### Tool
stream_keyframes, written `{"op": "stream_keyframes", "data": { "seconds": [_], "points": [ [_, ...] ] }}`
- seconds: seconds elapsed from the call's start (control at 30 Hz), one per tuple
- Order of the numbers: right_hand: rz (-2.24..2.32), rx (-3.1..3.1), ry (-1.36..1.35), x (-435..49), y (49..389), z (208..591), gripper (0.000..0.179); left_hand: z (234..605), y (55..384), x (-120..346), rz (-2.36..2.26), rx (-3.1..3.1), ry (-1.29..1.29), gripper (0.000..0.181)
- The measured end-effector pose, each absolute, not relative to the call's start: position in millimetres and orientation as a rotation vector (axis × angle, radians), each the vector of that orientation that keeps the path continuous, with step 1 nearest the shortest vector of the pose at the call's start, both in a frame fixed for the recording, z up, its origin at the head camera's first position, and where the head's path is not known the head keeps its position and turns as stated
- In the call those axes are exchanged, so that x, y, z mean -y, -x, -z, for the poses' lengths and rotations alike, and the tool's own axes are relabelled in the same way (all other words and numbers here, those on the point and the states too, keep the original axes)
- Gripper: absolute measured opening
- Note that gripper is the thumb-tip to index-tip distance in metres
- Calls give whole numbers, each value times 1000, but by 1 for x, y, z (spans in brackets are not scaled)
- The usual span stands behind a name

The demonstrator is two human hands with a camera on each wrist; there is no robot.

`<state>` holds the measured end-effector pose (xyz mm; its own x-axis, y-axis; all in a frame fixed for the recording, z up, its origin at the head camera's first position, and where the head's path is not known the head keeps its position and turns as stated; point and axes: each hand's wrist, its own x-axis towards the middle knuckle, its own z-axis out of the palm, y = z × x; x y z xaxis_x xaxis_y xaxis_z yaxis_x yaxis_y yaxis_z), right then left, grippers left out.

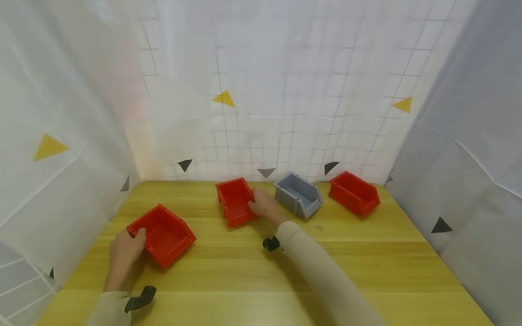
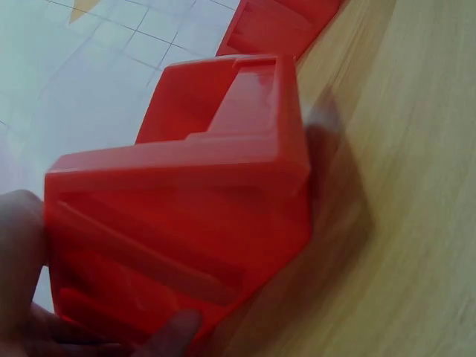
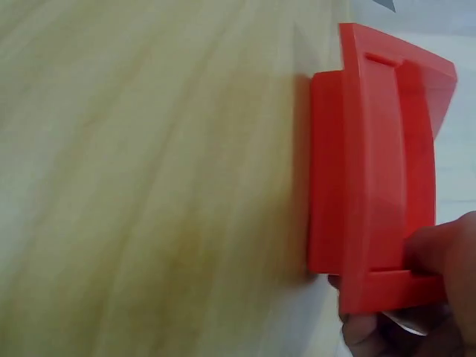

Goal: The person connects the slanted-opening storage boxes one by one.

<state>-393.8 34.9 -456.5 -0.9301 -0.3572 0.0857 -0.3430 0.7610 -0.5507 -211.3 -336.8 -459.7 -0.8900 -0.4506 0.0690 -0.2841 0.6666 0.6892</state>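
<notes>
At the left of the table, my left hand [image 1: 124, 253] grips a red plastic bin [image 1: 167, 235] by its left side, the thumb over the rim. The left wrist view shows this bin [image 2: 171, 223] tilted, with a shadow beside it on the wood. My right hand [image 1: 267, 206] pinches the right wall of a second red bin [image 1: 236, 203] near the back middle of the table. In the right wrist view the thumb is inside that bin [image 3: 379, 163], and other fingers are under its outer side. Both bins look hollow, with nothing seen inside.
A grey bin [image 1: 299, 194] stands just right of my right hand. Beyond it, at the back right, sits another red bin [image 1: 355, 192]. White sheeting [image 1: 261, 59] with yellow and black triangles encloses the wooden table [image 1: 228, 276] at the back and sides.
</notes>
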Motion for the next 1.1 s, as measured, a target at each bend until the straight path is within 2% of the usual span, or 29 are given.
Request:
{"op": "stream_keyframes", "data": {
  "seconds": [0.27,0.53,0.63,0.77,0.97,1.1],
  "points": [
    [994,-2953,674,-51,369,448,24,448,212,320,1123,2717,-472,45],
    [1068,-3003,662,-90,320,431,30,444,212,272,1220,2764,-293,29],
    [1089,-3009,637,-105,302,429,32,447,211,252,1244,2772,-225,31],
    [1130,-3004,592,-125,280,433,31,450,207,226,1280,2776,-151,35],
    [1197,-3010,501,-149,251,446,31,457,203,199,1331,2788,-77,30],
    [1169,-3050,554,-156,238,453,34,459,201,190,1359,2781,-60,27]
  ]
}}
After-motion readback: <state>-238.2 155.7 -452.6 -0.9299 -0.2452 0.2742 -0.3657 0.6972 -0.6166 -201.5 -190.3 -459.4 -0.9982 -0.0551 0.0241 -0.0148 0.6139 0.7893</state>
